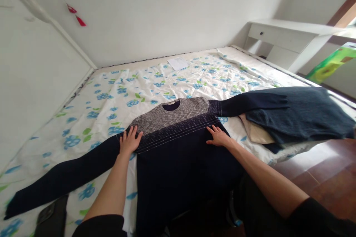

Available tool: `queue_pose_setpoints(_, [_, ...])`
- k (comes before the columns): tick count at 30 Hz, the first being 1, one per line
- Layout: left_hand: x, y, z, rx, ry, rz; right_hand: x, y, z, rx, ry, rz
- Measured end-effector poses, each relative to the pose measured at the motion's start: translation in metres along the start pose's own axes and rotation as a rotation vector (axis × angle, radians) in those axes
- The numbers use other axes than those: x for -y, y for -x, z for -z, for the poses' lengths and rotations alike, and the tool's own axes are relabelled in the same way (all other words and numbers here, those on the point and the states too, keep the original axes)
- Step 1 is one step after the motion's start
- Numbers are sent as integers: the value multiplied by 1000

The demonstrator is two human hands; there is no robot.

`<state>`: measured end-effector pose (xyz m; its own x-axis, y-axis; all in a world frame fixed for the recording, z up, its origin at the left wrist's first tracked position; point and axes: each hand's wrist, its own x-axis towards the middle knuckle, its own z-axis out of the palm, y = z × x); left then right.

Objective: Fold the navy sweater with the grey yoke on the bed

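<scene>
Navy-and-grey knit sweater [178, 144] lies spread flat on the flowered bedcover [133, 81], sleeves stretched out sideways, while the left hand [130, 140] and right hand [219, 136] press open-fingered on its chest, gripping nothing.

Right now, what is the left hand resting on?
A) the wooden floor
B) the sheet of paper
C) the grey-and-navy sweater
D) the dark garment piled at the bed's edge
C. The left hand lies flat on the grey-and-navy sweater, where the sleeve meets the body.
</scene>
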<state>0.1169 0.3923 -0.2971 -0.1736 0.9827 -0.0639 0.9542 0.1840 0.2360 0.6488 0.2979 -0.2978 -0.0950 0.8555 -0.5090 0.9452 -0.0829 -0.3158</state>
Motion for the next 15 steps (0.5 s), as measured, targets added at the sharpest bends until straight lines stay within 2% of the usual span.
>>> queue_pose_setpoints(6, [70,-7,22,-51,-96,79,0,-14,-3,24,-1,-12])
queue_pose_setpoints(9, [96,-8,35,-73,-206,171,-1,-23,-6,36,-1,-21])
queue_pose_setpoints(12, [101,-11,46,-54,-311,262,0,-27,-9,40,-5,-22])
queue_pose_setpoints(15, [89,-8,49,-107,-344,278,0,-27,-10,39,-2,-28])
